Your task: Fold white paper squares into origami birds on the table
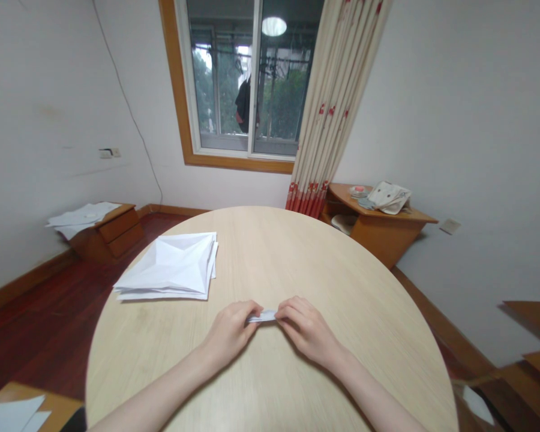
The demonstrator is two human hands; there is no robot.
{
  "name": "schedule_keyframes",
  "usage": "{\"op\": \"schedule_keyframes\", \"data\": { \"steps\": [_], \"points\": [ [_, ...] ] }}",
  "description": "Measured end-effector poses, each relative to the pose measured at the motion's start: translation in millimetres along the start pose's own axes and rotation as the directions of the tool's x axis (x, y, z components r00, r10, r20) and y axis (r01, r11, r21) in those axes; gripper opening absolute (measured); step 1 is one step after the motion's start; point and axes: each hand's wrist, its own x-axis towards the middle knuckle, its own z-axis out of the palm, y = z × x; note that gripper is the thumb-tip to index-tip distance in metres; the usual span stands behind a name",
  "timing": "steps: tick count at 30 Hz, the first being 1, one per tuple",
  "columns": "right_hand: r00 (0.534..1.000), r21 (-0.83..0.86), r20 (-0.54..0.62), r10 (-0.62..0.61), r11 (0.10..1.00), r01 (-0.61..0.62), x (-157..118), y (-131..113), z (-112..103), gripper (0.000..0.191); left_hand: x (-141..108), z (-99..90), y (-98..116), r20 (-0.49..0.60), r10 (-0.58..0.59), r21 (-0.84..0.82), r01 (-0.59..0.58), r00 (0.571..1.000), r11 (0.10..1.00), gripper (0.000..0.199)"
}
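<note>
A small folded piece of white paper point(267, 315) is held between my two hands, just over the front middle of the round table. My left hand point(234, 327) pinches its left end between thumb and fingers. At its right end my right hand point(306, 327) grips in the same way, with the fingers closed. Only the short middle stretch of the paper shows; its ends are hidden by my fingertips. Beyond my left hand lies a stack of creased white paper sheets point(175, 264), with star-like fold lines on the top one.
The round wooden table point(297, 258) fills the middle of the view. A small cabinet point(121, 231) with papers on top stands at the back left. Behind the table on the right are a corner shelf point(378, 234) with a cloth bag point(389, 197) and a curtain point(333, 102).
</note>
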Motion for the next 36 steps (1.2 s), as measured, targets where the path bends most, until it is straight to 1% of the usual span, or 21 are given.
{"op": "schedule_keyframes", "data": {
  "steps": [2,5,10,13,17,24,30,36],
  "points": [
    [1.0,-0.027,0.007,-0.014,1.0,0.014,-0.2,-0.1,0.8,0.017,0.0,-0.1,-0.3,0.005,0.042,0.042,-0.042,0.999,0.998,0.018],
    [0.999,-0.033,0.043,0.005,0.999,-0.004,0.2,-1.6,0.9,0.019,0.1,-0.1,-0.4,0.018,0.081,0.071,-0.082,0.997,0.994,0.024],
    [0.982,0.03,0.173,0.074,0.996,-0.08,-0.3,-1.5,-0.7,0.008,1.2,0.4,-1.7,0.055,0.07,0.047,-0.073,0.996,0.996,0.015],
    [0.972,0.036,0.211,0.102,0.993,-0.112,-2.0,2.1,-0.2,0.004,2.0,0.4,-2.7,0.074,0.056,0.022,-0.057,0.996,0.998,0.015],
    [0.97,0.053,0.216,0.109,0.991,-0.123,-2.9,5.1,1.4,0.002,2.1,0.4,-3.0,0.093,0.063,-0.013,-0.062,0.994,0.998,0.019],
    [0.967,0.06,0.222,0.128,0.988,-0.145,-0.9,1.1,-0.5,0.001,1.1,1.4,-4.4,0.093,0.057,-0.043,-0.053,0.994,0.998,0.014],
    [0.968,0.065,0.218,0.128,0.987,-0.145,-0.4,-1.7,-1.9,0.013,2.3,-0.2,-3.7,0.103,0.058,-0.026,-0.056,0.993,0.998,0.014],
    [0.967,0.069,0.214,0.138,0.985,-0.156,0.8,-2.5,-2.5,0.015,1.0,-0.7,-2.5,0.105,0.03,0.033,-0.034,0.994,0.999,0.016]
  ]
}}
